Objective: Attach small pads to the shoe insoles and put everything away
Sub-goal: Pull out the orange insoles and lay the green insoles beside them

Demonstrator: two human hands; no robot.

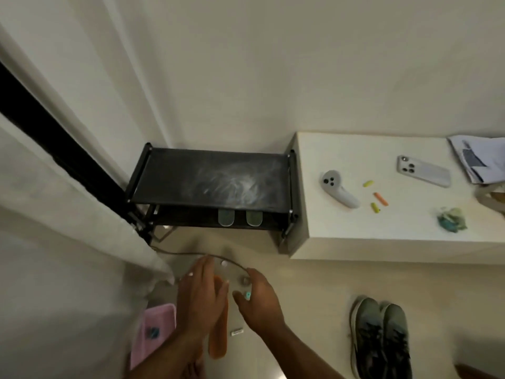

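Dim, warm indoor light, soft all over.
Both hands point(202, 294) smear with motion blur; the wall bows at the wide-angle edges; faint shadows lie under the bench point(382, 242).

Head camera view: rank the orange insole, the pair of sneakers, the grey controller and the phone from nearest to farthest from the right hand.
From the right hand:
1. Orange insole, on the floor just to its left, under the left hand.
2. Pair of sneakers, on the floor to its right.
3. Grey controller, on the white ledge, up and right.
4. Phone, farther right on the ledge.
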